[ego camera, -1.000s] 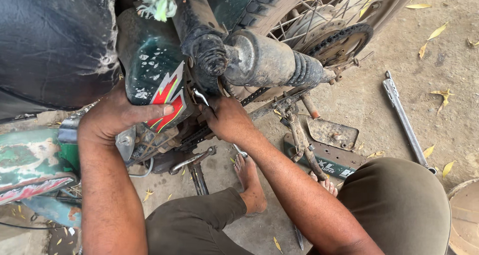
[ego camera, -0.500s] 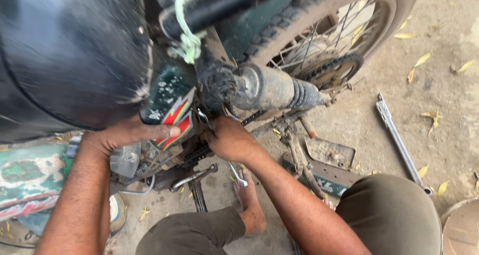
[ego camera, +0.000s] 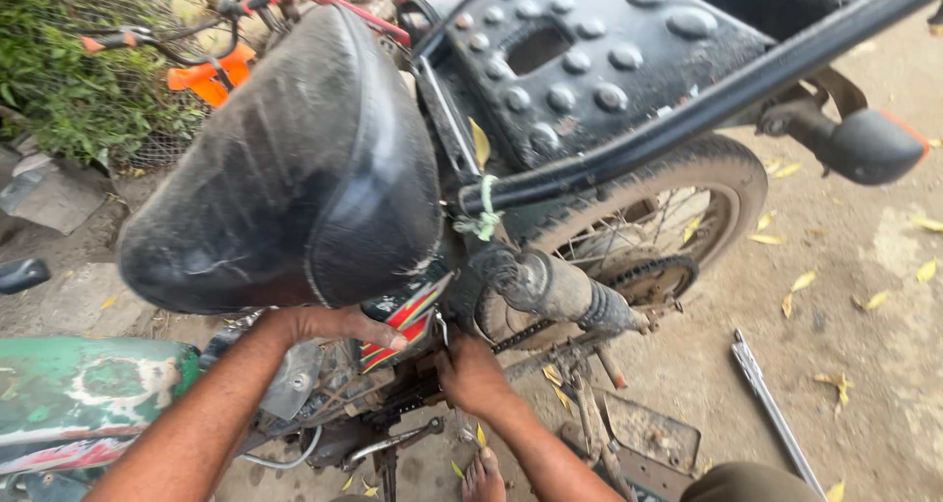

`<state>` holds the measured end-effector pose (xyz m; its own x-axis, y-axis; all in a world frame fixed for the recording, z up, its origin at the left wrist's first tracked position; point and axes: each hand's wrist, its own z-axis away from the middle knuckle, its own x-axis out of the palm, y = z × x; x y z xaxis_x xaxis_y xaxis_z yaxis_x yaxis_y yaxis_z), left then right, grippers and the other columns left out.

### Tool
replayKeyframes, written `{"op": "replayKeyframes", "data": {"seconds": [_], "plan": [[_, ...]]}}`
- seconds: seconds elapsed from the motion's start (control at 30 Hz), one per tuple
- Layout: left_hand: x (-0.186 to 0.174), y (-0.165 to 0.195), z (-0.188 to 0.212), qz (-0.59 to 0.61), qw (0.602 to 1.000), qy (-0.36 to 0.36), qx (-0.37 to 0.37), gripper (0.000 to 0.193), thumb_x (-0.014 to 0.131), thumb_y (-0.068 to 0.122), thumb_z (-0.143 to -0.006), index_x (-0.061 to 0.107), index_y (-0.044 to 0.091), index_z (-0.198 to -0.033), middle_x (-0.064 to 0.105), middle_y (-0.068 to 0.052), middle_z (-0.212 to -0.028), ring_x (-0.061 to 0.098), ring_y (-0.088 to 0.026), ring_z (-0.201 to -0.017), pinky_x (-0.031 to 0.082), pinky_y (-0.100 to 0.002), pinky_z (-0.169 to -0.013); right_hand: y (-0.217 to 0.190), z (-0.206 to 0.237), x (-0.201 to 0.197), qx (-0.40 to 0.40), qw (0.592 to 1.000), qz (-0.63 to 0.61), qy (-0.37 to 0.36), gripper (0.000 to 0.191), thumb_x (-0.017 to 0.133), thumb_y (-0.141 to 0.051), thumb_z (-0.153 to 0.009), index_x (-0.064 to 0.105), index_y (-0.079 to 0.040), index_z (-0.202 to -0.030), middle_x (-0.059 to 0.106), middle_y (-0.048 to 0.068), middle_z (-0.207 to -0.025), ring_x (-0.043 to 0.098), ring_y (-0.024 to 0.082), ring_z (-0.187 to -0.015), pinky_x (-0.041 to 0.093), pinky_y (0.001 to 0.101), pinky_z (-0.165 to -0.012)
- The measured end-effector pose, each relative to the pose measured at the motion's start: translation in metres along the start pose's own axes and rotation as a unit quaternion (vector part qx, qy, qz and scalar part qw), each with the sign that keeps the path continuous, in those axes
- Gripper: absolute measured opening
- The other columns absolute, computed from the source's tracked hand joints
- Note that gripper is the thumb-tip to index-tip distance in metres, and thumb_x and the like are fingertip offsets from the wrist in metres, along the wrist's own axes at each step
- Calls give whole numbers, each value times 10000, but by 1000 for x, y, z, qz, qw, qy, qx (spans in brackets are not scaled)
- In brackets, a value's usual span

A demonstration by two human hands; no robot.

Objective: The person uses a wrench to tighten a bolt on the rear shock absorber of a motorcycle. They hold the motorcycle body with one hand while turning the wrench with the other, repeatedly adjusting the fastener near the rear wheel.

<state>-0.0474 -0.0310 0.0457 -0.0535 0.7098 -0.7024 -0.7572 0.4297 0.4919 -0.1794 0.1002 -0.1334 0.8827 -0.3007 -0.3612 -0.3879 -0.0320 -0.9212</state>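
Pressing flat, the left hand (ego camera: 319,325) is being laid on the red-striped dark side cover (ego camera: 405,317); just beside, the right hand (ego camera: 471,376) is being closed around a hidden part.

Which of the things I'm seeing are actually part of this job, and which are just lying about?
In hand:
left hand on the side panel
right hand at the frame beneath it
rear shock absorber beside them

Lying about:
metal bar on the ground
yellow leaves
orange bicycle behind

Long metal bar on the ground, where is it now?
In the head view, the metal bar lies on the dirt at lower right, right of the rear wheel and well away from both hands.
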Motion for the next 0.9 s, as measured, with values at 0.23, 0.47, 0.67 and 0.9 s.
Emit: {"op": "replayKeyframes", "data": {"seconds": [0.23,0.47,0.67,0.9], "plan": [[5,-19,-12,108,991,-70,29,832,877,527,-635,706,102,-1330,739,-83,-1352,640,-205,-1260,452,-355,-1111,2,-12,-16,180,951,-218,-123,295,602,-204,-942,674,42,-1088,740,266,-1008,688,451,-958,540,527,-824],[2,-20,-12,49,997,-59,21,775,846,552,-642,728,137,-1287,751,-75,-1302,647,-193,-1213,455,-347,-1088,-15,-3,9,-5,1000,-22,11,305,544,-229,-952,661,-1,-1117,721,252,-973,664,467,-1005,507,537,-887],[-2,-19,-15,-16,995,-24,-93,901,871,615,-583,691,180,-1352,641,-121,-1408,548,-246,-1346,385,-447,-1150,-16,-7,-14,92,968,-200,-122,235,591,-141,-959,709,55,-1011,679,245,-737,645,263,-564,514,414,-551],[1,-31,-22,29,997,-46,-53,875,863,610,-572,725,152,-1304,730,-90,-1319,627,-224,-1273,427,-391,-1122,-25,-14,-17,173,963,-167,-121,244,587,-135,-956,668,21,-1125,744,216,-786,656,236,-528,518,401,-554]]}}
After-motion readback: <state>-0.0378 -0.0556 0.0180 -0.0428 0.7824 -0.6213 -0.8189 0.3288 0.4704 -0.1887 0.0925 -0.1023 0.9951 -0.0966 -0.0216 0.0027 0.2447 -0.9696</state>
